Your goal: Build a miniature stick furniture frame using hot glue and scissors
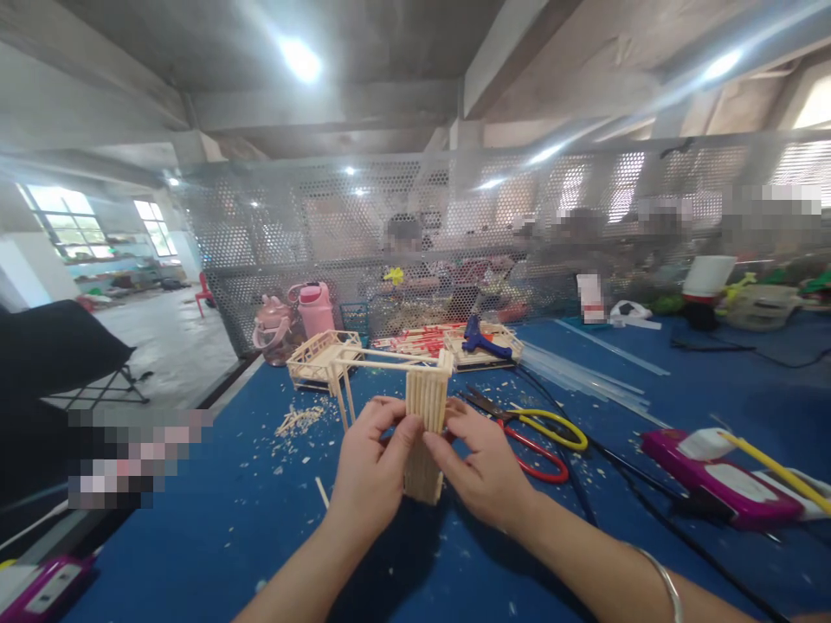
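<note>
Upright in front of me stands a wooden stick model [425, 463], with a panel of round sticks set side by side and a thin open frame running off to the left. My left hand [376, 459] grips the panel's left edge, thumb on its front face. On the right edge, my right hand [484, 463] pinches the same panel between thumb and fingers. Just past my right hand lie scissors [551, 428] with one yellow and one red handle. Behind the model, a blue glue gun [484, 339] rests on a flat stick frame [454, 346].
Another stick frame [312, 368] sits at the back left near pink bottles [316, 307]. Wood scraps [302, 421] litter the blue table [195, 536]. Clear glue sticks [584, 372], black cables and a purple power strip [720, 484] lie rightward. A perforated metal screen [279, 225] stands behind.
</note>
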{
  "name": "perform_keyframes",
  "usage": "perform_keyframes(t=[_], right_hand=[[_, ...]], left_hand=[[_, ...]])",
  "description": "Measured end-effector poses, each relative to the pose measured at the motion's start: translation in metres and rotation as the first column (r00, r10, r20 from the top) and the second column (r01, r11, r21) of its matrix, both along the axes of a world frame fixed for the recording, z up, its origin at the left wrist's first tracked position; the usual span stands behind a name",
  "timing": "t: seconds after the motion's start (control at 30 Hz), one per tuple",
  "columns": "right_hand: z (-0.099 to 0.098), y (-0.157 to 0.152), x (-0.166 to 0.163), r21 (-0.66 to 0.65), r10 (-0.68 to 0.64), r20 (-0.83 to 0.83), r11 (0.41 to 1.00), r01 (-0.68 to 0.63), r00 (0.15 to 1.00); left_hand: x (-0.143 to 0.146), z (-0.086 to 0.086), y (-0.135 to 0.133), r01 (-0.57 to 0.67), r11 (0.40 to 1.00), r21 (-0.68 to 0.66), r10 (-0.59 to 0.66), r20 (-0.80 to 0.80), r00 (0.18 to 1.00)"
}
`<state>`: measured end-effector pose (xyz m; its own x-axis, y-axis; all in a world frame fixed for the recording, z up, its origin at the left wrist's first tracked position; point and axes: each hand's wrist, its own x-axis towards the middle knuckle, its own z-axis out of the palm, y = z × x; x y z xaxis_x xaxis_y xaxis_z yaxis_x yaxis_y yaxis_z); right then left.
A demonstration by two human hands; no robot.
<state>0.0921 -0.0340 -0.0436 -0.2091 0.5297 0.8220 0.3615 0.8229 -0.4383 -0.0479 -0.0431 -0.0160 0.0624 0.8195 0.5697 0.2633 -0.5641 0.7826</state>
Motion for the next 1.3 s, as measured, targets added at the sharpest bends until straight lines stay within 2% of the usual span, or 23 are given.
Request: perform_keyframes(t=[0.17,0.37,0.5,0.63,0.73,1.0,1.1,1.3], right_hand=[[-0.0016,-0.0007,0.0011,0.073,-0.071,-0.001,0.995,0.071,0.997],[0.0009,0.0011,0.0041,0.107,-0.138,-0.101,0.983,0.149,0.985],[0.0017,0.0011,0.0046,0.001,-0.108,-0.066,0.994,0.108,0.992],[0.0008,-0.0003,0.0015,-0.19,-0.064,-0.036,0.98,0.056,0.997],[0.0014,-0.0015,-0.0009,-0.254,-0.047,-0.05,0.967,0.033,0.998],[0.0026,-0.0046,0.0005,-0.308,0.032,-0.105,0.949,-0.064,0.994],[0.0019,-0.004,0.0001,-0.339,0.009,-0.134,0.939,-0.054,0.991],[0.0015,-0.0036,-0.0007,-0.293,0.011,-0.172,0.954,-0.061,0.985]], left_hand=[[-0.0006,-0.0025,0.0034,-0.069,0.998,0.012,0.067,0.101,0.993],[-0.0011,-0.004,0.0051,-0.03,0.999,0.037,0.026,0.11,0.994],[-0.001,-0.0044,0.0043,-0.02,0.997,0.073,0.015,0.068,0.998],[-0.0011,-0.0042,0.0035,-0.028,1.0,0.015,0.026,0.069,0.997],[-0.0009,-0.0039,0.0041,-0.011,1.0,-0.003,0.011,0.066,0.998],[-0.0015,-0.0041,0.0052,-0.017,1.0,-0.019,0.018,0.045,0.999],[-0.0013,-0.0044,0.005,-0.006,1.0,-0.028,0.007,0.064,0.998],[-0.0006,-0.0033,0.0049,0.04,0.998,-0.048,-0.035,0.085,0.996]])
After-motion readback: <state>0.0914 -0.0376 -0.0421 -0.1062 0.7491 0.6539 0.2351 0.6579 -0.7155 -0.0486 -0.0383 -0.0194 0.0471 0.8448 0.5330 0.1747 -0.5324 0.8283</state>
